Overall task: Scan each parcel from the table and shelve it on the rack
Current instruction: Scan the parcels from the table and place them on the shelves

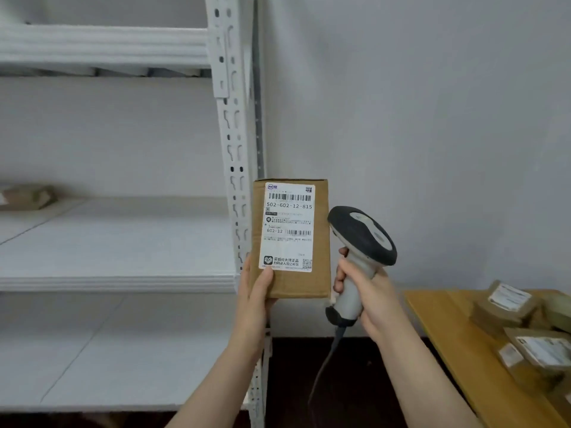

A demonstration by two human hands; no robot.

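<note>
Rack shelf [123, 248] with lone parcel [27, 197]; table [441, 322] with piled parcels [522, 329].

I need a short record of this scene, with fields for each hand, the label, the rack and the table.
left hand: holds the parcel upright by its lower left corner
right hand: grips the scanner handle, head beside the parcel
label: white, faces the camera, reads 502-602-12-815
rack: one brown packet on the middle shelf, far left
table: several labelled parcels, at right

Upright labelled parcel [296, 242], scanner [360, 242] beside
</note>
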